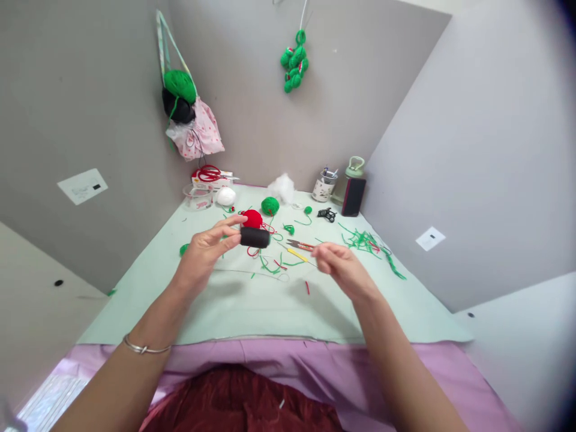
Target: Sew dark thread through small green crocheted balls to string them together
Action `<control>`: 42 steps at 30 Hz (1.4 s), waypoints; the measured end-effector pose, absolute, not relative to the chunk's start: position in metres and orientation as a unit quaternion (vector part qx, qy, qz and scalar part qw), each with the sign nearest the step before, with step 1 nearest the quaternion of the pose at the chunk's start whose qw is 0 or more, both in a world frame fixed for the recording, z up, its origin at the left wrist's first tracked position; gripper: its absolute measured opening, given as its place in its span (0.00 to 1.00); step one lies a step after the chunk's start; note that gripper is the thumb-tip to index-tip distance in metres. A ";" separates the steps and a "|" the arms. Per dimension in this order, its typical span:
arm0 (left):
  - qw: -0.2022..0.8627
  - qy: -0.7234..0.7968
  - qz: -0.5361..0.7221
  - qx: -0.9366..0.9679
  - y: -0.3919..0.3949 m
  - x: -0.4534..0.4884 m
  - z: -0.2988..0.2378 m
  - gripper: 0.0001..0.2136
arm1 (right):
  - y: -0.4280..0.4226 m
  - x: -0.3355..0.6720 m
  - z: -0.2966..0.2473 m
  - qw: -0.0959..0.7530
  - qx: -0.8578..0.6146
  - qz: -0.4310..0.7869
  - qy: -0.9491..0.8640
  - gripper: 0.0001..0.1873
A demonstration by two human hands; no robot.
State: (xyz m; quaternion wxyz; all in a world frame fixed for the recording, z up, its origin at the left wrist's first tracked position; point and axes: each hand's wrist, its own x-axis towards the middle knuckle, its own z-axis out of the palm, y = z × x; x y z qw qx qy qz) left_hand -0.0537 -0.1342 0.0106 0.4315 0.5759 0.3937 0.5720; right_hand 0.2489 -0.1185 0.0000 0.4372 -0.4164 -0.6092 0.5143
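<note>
My left hand (202, 249) pinches a spool of black thread (255, 237) by one end and holds it sideways above the table. To its right, my right hand (339, 264) is closed, thumb and fingertips pressed together; whatever is between them is too small to make out. Just beyond those fingertips show small thread snips (300, 245) with orange-red handles, partly hidden by the hand. A crochet hook with a yellow handle (297, 255) lies beside them. Behind the spool sits a red yarn ball (252, 218), partly covered.
Green yarn scraps (364, 241) lie at the right. Farther back are a green yarn ball (270, 206), white stuffing (282, 188), a black claw clip (327, 214), a phone (353, 197), a pen cup (324, 186) and red scissors (210, 173). A bag (202, 129) hangs at left.
</note>
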 end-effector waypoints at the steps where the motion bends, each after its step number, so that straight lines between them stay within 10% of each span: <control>1: 0.423 0.400 0.584 0.565 -0.135 -0.061 0.009 0.08 | -0.117 0.262 -0.002 0.464 -0.440 0.493 -0.590 0.22; 5: 0.409 0.421 0.611 0.531 -0.136 -0.085 0.001 0.08 | -0.115 0.321 -0.007 0.504 -0.549 0.329 -0.579 0.21; 13: 0.418 0.426 0.578 0.556 -0.140 -0.073 -0.004 0.10 | -0.121 0.299 -0.005 0.276 -0.624 0.002 -0.732 0.16; 19: 0.411 0.406 0.545 0.608 -0.143 -0.052 -0.003 0.09 | -0.135 0.187 0.011 0.338 -0.387 0.476 -0.714 0.30; 22: 0.399 0.406 0.565 0.597 -0.143 -0.057 -0.003 0.08 | -0.135 0.174 0.007 0.324 -0.329 0.576 -0.674 0.20; 36: 0.448 0.407 0.692 0.393 -0.138 -0.066 -0.011 0.06 | -0.183 0.227 0.010 0.336 -0.394 0.470 -0.714 0.19; 42: 0.440 0.387 0.754 0.297 -0.133 -0.105 -0.010 0.04 | -0.170 0.315 -0.001 0.415 -0.652 0.142 -0.618 0.19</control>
